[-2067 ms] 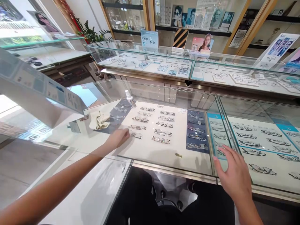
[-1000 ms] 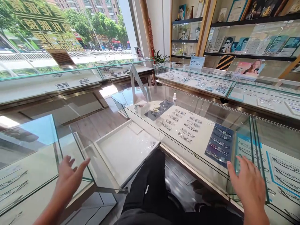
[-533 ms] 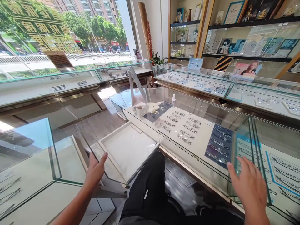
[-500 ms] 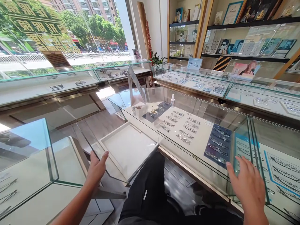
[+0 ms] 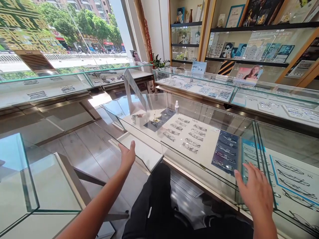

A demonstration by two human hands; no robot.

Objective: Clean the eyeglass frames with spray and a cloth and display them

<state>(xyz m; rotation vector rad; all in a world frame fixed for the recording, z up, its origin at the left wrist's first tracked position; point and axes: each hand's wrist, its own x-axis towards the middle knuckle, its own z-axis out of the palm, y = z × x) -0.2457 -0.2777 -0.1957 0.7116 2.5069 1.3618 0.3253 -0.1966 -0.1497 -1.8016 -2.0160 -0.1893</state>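
Here, our left hand (image 5: 127, 157) was at the glass side of the white drawer (image 5: 149, 152), thumb and fingers parted; we saw nothing pinched between them, though whether the palm touched the glass we could not tell. The drawer jutted partway out beside the display counter (image 5: 209, 191), near our dark trouser leg (image 5: 159, 186). Our right hand (image 5: 255, 186), fingers loosely spread and holding nothing, lay at the counter's near edge, close to a column of eyeglasses (image 5: 225, 156).

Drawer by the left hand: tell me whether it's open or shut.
Open: the drawer juts past the edge of the glass counter, its white bottom showing beside the left hand.
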